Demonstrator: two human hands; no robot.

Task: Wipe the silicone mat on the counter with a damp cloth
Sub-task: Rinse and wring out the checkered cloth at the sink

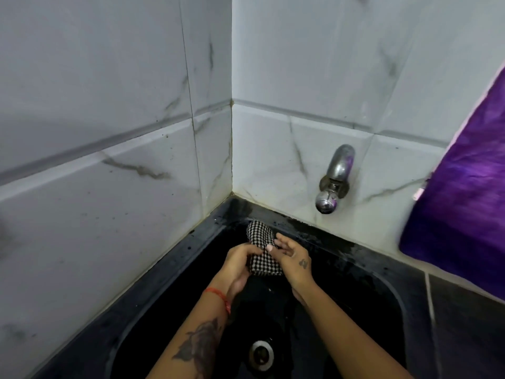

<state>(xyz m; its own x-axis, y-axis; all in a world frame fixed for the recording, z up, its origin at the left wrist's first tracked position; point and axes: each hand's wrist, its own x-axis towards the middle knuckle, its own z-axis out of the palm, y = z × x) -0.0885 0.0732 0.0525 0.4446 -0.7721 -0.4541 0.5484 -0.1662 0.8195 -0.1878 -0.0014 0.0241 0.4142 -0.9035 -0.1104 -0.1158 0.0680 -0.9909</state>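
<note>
A black-and-white checked cloth [261, 251], bunched into a roll, is held over a black sink [363, 272] set into the corner of two marbled white tile walls [109, 105]. The cloth is gripped from both sides. The left hand [240, 265] is closed around the near left part of the roll, its fingers curled over the top of the fabric. The right hand [293, 259] is pressed against the right side of the cloth, its thumb laid on the fabric while the other fingers are spread and only partly bent, so its hold is looser. The far end of the roll is seen jutting past both hands toward the back rim of the sink.

A red thread [220, 296] is worn around the left wrist, and a dark tattoo [200, 343] is seen on the left forearm; a small mark is visible on the back of the right hand. A metal drain [261, 354] lies in the sink bottom, below the forearms. A chrome tap [334, 179] is mounted on the right wall, above and to the right of the hands; whether water is running cannot be told. The sink rim near the tap is seen to be wet.

A purple mat [464, 209] lies on the dark counter [464, 324] to the right of the sink, well apart from the hands, with its far edge against the wall.
</note>
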